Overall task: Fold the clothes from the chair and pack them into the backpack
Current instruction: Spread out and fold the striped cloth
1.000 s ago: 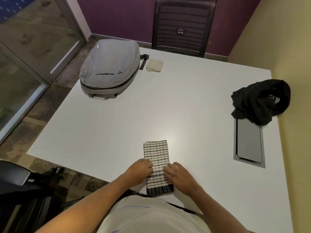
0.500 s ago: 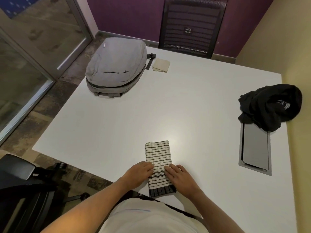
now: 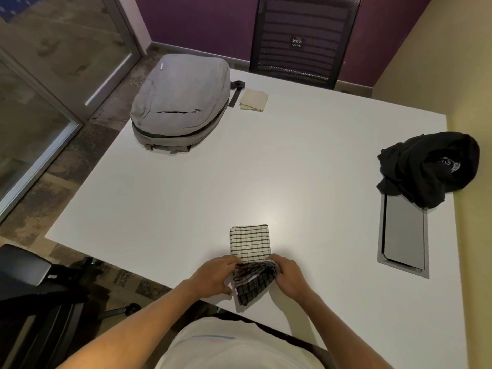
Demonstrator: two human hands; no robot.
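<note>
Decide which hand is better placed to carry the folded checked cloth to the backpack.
Left, probably: the left hand sits on the same side as the backpack; the right hand would cross over. Both hold the checked cloth.

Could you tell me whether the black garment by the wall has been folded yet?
Not folded. The black garment lies in a crumpled heap at the table's right edge, untouched.

Your left hand (image 3: 213, 278) and right hand (image 3: 290, 278) cover the side edges of the raised near end of the black-and-white checked cloth (image 3: 250, 243), so you cannot see your fingertips beneath it. The dark mesh office chair (image 3: 300, 41) is cut off at the top edge. The crumpled black garment (image 3: 426, 169) hides the far end of the grey recessed table panel (image 3: 403, 235); its small logo is unreadable.
</note>
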